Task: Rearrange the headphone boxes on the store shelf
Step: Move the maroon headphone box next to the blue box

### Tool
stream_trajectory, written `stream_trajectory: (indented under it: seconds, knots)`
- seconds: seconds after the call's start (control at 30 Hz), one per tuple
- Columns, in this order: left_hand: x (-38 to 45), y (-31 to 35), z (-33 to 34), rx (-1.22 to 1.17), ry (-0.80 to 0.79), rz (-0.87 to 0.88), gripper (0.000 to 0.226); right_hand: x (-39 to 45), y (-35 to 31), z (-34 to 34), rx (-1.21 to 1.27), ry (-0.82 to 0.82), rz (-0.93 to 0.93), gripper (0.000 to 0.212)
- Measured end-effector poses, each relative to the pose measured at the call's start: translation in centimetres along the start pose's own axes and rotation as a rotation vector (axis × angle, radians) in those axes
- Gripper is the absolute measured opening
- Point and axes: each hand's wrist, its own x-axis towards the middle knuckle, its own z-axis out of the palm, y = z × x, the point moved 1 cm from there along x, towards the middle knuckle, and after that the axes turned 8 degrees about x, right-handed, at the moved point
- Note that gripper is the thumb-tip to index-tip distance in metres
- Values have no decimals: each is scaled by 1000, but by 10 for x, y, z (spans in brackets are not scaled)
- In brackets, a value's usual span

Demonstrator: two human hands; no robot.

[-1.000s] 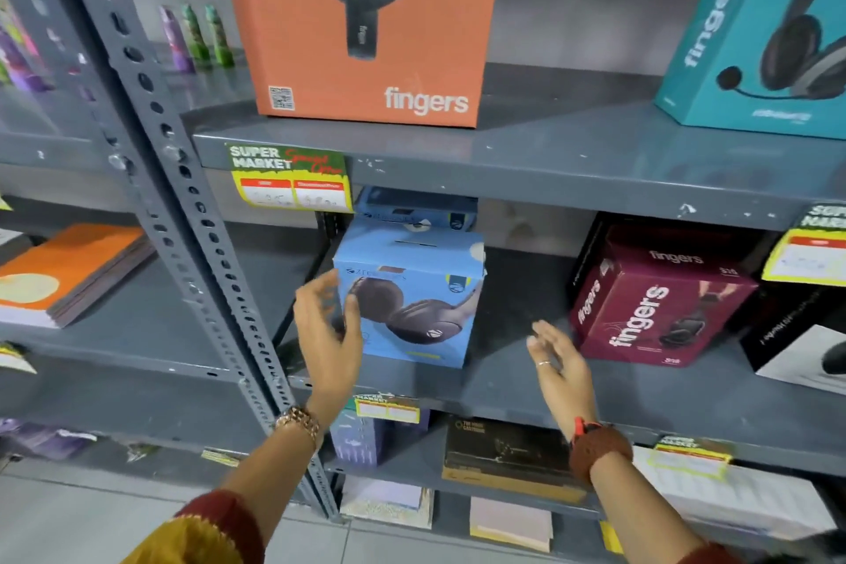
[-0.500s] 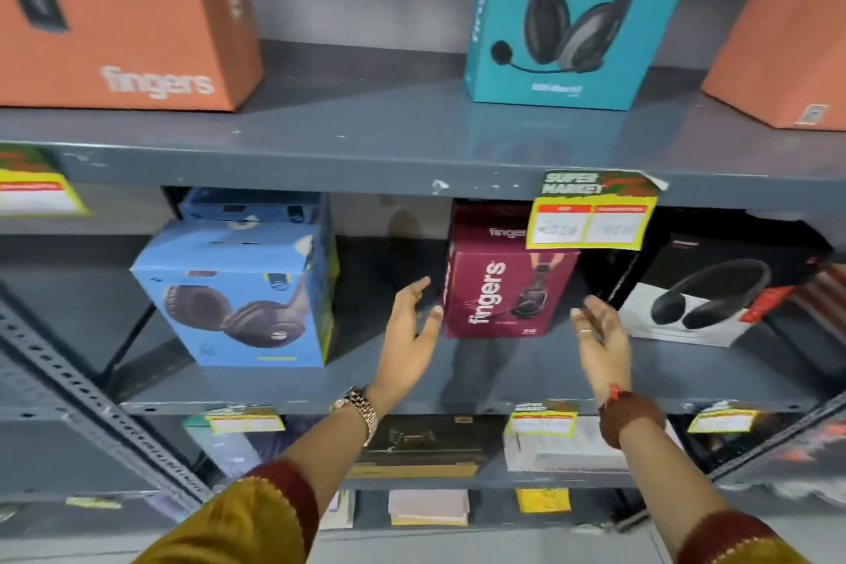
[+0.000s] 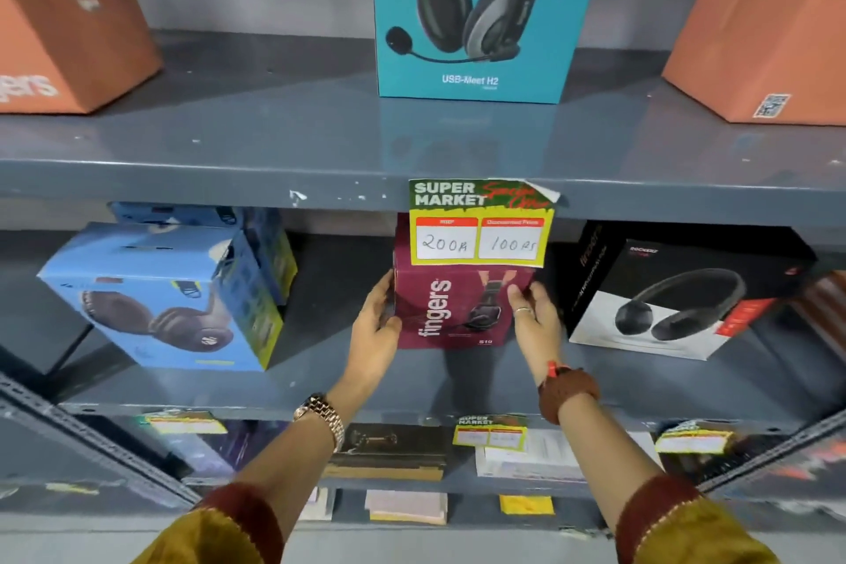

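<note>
A maroon "fingers" headphone box [image 3: 451, 311] stands on the middle grey shelf [image 3: 320, 385], under a hanging price tag [image 3: 479, 222]. My left hand [image 3: 375, 325] grips its left side and my right hand [image 3: 533, 316] grips its right front corner. To the left sits a light blue headphone box [image 3: 160, 298] with a second blue box [image 3: 256, 234] behind it. To the right is a black and white headphone box [image 3: 677, 302]. On the upper shelf stand a teal headset box [image 3: 480, 9] and two orange boxes [image 3: 64, 23], [image 3: 769, 28].
Slanted metal shelf braces [image 3: 91, 440] cross the lower left, and another brace [image 3: 778, 449] crosses the lower right. The bottom shelf holds flat boxes [image 3: 389, 449] and paper packs behind more price tags [image 3: 490, 430]. Bare shelf lies between the blue and maroon boxes.
The view swung right from the blue box to the maroon box. Both hands, open in the air before, have moved forward and closed on the sides of the maroon box.
</note>
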Motion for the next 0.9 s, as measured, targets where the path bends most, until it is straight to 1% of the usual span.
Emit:
stream_trajectory:
  seconds: [0.1,0.17,0.23,0.3,0.43,0.57,0.7,0.83,0.9]
  knots:
    - [-23,4,-13,-1,-20,50,62,-23,-4,-2,-6,28,-10,47]
    - [-37,3,-26,-35,-40,52,66,-40,-8,-2,0,31,-20,51]
    - [-49,6,-37,-59,-52,52,68,-56,-13,-2,-6,47,-45,49]
    - [-64,12,-52,-72,-48,70,64,-74,-17,0,-6,68,-80,46]
    - [-91,21,-94,-65,-64,117,62,-111,-28,14,-42,49,-141,44]
    - [-101,24,-131,-40,-60,103,59,-132,-37,32,-99,-14,-184,41]
    - [-105,20,-162,-10,-66,138,54,-139,-39,56,-152,-111,-189,42]
    - [-95,17,-175,58,-153,117,67,-126,-38,87,-180,-253,-134,37]
    - [-85,11,-178,95,-198,116,71,-114,-33,102,-178,-289,-116,36]
